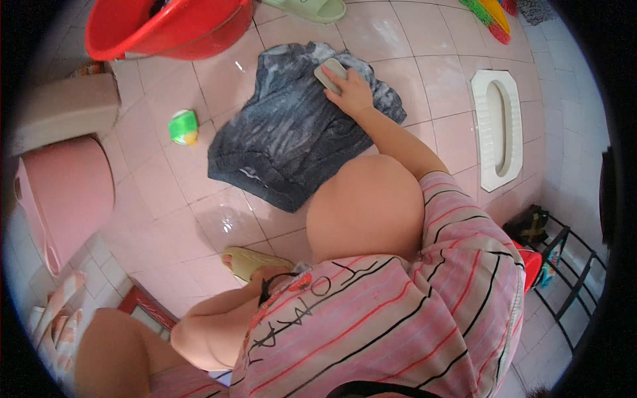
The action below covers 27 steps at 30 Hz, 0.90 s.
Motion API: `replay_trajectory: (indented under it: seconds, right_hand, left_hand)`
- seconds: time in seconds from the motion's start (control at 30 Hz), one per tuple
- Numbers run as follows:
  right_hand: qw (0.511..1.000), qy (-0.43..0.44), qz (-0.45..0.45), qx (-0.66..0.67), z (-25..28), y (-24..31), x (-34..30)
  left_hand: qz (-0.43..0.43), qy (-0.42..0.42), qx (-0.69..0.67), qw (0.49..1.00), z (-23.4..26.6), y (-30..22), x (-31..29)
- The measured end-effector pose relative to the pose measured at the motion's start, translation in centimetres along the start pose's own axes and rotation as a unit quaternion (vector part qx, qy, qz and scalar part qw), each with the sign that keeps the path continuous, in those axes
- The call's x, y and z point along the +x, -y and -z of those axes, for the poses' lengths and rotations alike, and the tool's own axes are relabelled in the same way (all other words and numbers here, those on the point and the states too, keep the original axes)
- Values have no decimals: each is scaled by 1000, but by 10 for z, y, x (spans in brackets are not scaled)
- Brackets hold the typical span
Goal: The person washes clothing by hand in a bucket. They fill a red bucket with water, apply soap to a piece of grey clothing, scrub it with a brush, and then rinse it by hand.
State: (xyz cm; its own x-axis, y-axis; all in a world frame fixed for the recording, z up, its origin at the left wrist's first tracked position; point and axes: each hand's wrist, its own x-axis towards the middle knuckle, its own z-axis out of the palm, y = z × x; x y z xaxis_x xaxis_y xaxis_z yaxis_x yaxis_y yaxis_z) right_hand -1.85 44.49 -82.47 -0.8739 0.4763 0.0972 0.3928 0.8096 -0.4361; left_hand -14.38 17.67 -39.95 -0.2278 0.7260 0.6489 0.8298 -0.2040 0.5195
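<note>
Dark grey-blue shorts (285,126) lie spread on the pink tiled floor, with whitish suds streaked over their far part. My right hand (352,93) is closed around a pale oblong scrubbing brush (330,75), which rests on the sudsy cloth near the far edge. Its underside is hidden. My left forearm (229,308) is bent close to my body, with a black band at the wrist. The fingers of that hand are hidden by my striped shirt. Beside it, my foot sits in an olive slipper (249,262).
A red basin (199,33) stands at the far left, beside a light green slipper (322,8). A small green-and-white item (183,126) lies left of the shorts. A pink bin (70,192) is at left; a white squat toilet (483,132) and black rack (564,259) are at right.
</note>
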Motion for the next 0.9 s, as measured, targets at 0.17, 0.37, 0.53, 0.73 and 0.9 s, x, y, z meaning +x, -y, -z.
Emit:
replay_trajectory:
  seconds: [0.17,0.37,0.53,0.73,0.9]
  right_hand:
    - [1000,6,-8,-22,2,-16,-7]
    - [1000,-6,-4,-17,0,-11,-4]
    - [998,-50,-1,-26,-1,-28,-11]
    - [1000,-20,8,-21,-4,0,-7]
    - [999,1,-40,9,3,-18,-12]
  left_hand:
    - [114,31,38,992,-33,15,-46]
    - [231,40,74,969,-51,23,-93]
    - [268,44,70,960,-75,37,-114]
    - [300,53,90,948,-69,28,-122]
    - [285,58,63,955,-70,35,-105]
